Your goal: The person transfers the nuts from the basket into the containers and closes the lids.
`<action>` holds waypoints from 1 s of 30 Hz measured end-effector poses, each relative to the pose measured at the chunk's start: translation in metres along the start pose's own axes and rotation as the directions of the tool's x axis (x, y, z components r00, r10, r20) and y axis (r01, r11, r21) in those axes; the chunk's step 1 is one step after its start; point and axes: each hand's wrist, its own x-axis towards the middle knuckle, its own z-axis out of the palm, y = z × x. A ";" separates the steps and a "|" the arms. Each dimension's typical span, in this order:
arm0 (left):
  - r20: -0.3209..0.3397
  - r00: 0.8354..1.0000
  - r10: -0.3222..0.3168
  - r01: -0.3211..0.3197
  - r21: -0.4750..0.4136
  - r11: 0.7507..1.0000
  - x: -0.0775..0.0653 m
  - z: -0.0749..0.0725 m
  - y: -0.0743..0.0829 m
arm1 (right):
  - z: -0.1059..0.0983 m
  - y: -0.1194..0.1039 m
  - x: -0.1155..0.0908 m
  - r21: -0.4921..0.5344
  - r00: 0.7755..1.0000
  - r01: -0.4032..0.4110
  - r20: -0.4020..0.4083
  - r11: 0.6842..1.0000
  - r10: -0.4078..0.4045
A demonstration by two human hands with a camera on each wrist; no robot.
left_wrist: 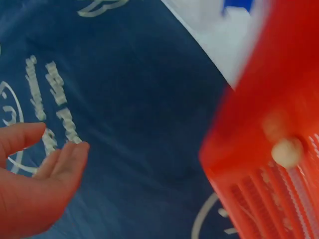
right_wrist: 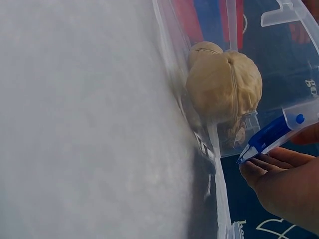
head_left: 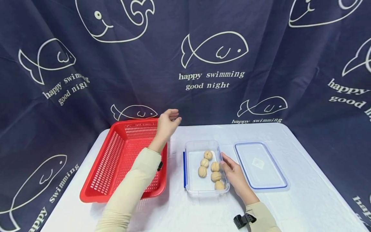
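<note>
My left hand (head_left: 168,124) is above the far right corner of a red plastic basket (head_left: 108,161); its fingers are loosely bent and hold nothing. The left wrist view shows a blurred walnut (left_wrist: 287,152) at the basket, away from that hand (left_wrist: 35,189); in the head view I cannot see it. A clear plastic food container (head_left: 191,187) stands beside the basket with several walnuts (head_left: 215,176) inside. My right hand (head_left: 234,174) grips its right side. Up close, the thumb and fingers (right_wrist: 253,172) are at the blue side latch (right_wrist: 271,134).
A clear lid (head_left: 261,167) with a blue seal lies flat to the right of the container. White cloth (head_left: 179,212) covers the table. Behind it hangs a dark blue curtain (head_left: 162,74) with white fish drawings.
</note>
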 end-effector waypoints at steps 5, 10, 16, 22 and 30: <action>-0.024 0.999 -0.026 0.026 -0.031 0.999 0.011 -0.021 -0.022 | 0.000 -0.001 -0.001 0.004 1.000 0.000 -0.003 1.000 0.000; -0.038 0.997 -0.065 0.064 -0.030 0.997 0.017 -0.034 -0.048 | -0.001 0.000 -0.001 0.001 1.000 0.000 -0.008 1.000 0.000; -0.046 0.990 -0.131 0.131 -0.010 0.991 0.018 -0.040 -0.080 | -0.001 0.000 -0.001 0.004 1.000 -0.007 -0.006 1.000 0.007; -0.052 0.983 -0.176 0.179 0.055 0.982 0.016 -0.042 -0.104 | 0.000 0.000 -0.002 0.003 1.000 -0.008 -0.005 1.000 0.008; -0.043 0.953 -0.300 0.303 0.116 0.946 0.017 -0.041 -0.128 | 0.001 -0.001 -0.002 0.008 1.000 0.005 -0.008 1.000 -0.004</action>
